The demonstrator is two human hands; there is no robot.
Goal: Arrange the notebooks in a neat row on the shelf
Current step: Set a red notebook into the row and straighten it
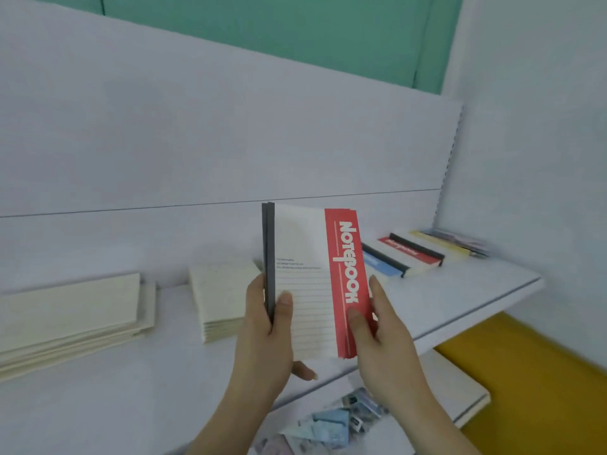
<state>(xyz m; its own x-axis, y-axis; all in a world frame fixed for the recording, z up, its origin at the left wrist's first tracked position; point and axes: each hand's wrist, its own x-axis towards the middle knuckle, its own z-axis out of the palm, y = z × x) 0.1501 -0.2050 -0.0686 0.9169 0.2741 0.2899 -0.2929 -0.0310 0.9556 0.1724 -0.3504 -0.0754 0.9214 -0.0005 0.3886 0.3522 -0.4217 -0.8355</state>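
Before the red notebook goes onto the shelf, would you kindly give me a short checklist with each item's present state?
1. Left hand grips the spine edge of the red notebook: ok.
2. Right hand holds its red edge: ok.
3. Notebook upright, cover facing the camera: ok.
4. More than one notebook held, two dark spines showing: cannot tell.
5. Bare shelf in front of the blue notebook: ok.
6. Row at right neat: not ok, the notebooks overlap, leaning.

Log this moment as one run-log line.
left hand: grips red notebook by spine | right hand: grips its red edge | notebook: upright above shelf | row: lying at right
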